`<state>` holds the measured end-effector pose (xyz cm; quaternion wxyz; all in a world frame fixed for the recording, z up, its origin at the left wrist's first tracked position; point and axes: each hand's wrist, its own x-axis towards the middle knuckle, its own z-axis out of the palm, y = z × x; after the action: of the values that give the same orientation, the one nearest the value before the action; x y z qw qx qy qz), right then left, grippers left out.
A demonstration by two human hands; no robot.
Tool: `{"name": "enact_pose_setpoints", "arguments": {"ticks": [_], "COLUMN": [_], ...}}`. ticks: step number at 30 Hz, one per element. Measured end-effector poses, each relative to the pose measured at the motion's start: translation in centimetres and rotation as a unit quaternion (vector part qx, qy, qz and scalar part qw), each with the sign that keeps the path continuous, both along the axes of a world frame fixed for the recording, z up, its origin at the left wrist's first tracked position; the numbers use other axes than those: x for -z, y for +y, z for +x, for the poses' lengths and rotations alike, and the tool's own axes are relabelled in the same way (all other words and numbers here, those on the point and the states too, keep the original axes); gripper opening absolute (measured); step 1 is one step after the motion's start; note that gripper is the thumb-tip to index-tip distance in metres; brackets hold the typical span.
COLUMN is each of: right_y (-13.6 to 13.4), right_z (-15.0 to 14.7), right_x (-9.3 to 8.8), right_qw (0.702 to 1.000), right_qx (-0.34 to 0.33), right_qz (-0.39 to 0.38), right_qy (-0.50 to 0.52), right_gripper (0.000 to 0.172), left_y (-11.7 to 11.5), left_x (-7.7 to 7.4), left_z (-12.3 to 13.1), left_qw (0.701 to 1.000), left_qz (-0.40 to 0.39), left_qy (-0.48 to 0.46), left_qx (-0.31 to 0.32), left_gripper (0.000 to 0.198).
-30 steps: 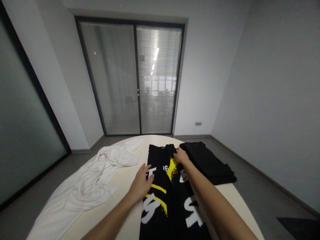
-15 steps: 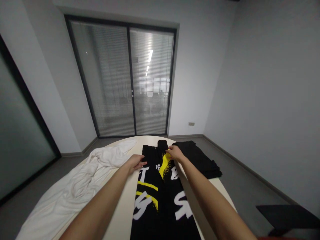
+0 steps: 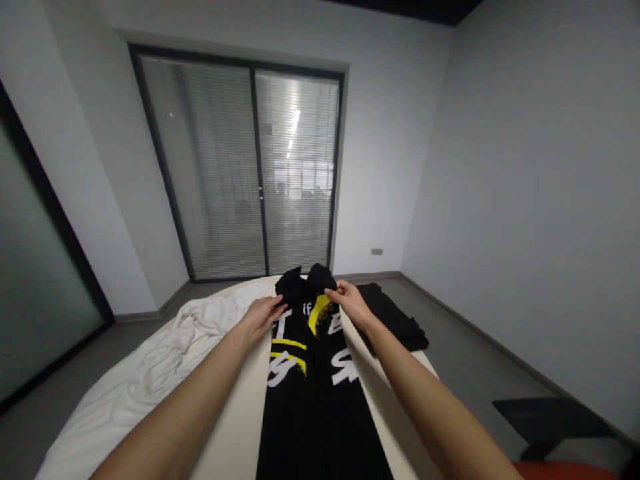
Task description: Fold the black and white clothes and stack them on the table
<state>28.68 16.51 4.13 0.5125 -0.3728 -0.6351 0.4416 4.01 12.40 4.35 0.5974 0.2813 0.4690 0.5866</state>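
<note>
Our left hand (image 3: 257, 321) and right hand (image 3: 355, 307) pinch opposite edges of the black printed garment (image 3: 320, 407), its body stretching from our grip toward us along the table (image 3: 235, 407). Rumpled white fabric (image 3: 165, 360) lies left of the grip, folded black fabric (image 3: 395, 320) right.

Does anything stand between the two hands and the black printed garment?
Nothing visible does: the left hand and right hand both touch the black printed garment near its far end. The white cloth lies to the left.
</note>
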Motion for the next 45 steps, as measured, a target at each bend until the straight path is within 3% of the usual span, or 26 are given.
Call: {"name": "enact_pose_setpoints", "arguments": {"ticks": [5, 9, 12, 16, 18, 21, 27, 32, 36, 39, 42, 45], "right_y": [-5.6, -9.0, -10.3, -11.1, -11.4, -11.6, -11.0, -8.1, -5.0, -3.7, -3.4, -3.9], "right_z": [2.7, 5.2, 6.5, 7.1, 7.1, 6.8, 5.4, 3.4, 1.5, 0.4, -0.1, -0.2], "right_x": [-0.9, -0.8, 0.6, 3.0, 3.7, 3.9, 4.1, 5.0, 6.3, 7.3, 7.5, 6.6], "right_qw": [0.989, 0.957, 0.927, 0.895, 0.881, 0.874, 0.891, 0.933, 0.962, 0.975, 0.98, 0.973], "right_qx": [-0.13, -0.266, -0.338, -0.406, -0.432, -0.438, -0.396, -0.301, -0.209, -0.159, -0.133, -0.105], "right_qz": [-0.059, -0.119, -0.164, -0.185, -0.193, -0.204, -0.201, -0.164, -0.123, -0.076, -0.048, -0.021], "right_qy": [0.026, -0.009, -0.017, -0.012, -0.028, -0.048, -0.093, -0.111, -0.126, -0.133, -0.143, -0.207], "right_gripper": [0.039, 0.04, 0.041, 0.036, 0.036, 0.038, 0.039, 0.044, 0.047, 0.041, 0.031, 0.028], "left_y": [-5.1, -9.8, -12.6, -15.0, -15.8, -16.5, -15.6, -10.8, -6.4, -4.7, -4.9, -6.4], "left_x": [-0.3, 0.1, 1.8, 5.5, 6.8, 7.5, 6.8, 7.3, 8.6, 9.4, 9.5, 8.8], "left_z": [-0.3, -0.5, -0.9, -1.7, -2.0, -2.2, -1.9, -3.0, -4.3, -4.5, -4.1, -3.6], "left_qw": [0.998, 0.993, 0.979, 0.936, 0.913, 0.875, 0.787, 0.761, 0.772, 0.786, 0.801, 0.812], "left_qz": [0.006, 0.015, 0.045, 0.109, 0.145, 0.175, 0.259, 0.301, 0.298, 0.281, 0.272, 0.266], "left_qy": [0.013, 0.041, 0.09, 0.214, 0.272, 0.359, 0.476, 0.513, 0.528, 0.53, 0.518, 0.503], "left_qx": [0.054, 0.108, 0.176, 0.255, 0.267, 0.273, 0.294, 0.257, 0.19, 0.15, 0.125, 0.132], "left_gripper": [0.008, 0.013, 0.027, 0.031, 0.026, 0.019, 0.042, 0.038, 0.052, 0.057, 0.06, 0.062]}}
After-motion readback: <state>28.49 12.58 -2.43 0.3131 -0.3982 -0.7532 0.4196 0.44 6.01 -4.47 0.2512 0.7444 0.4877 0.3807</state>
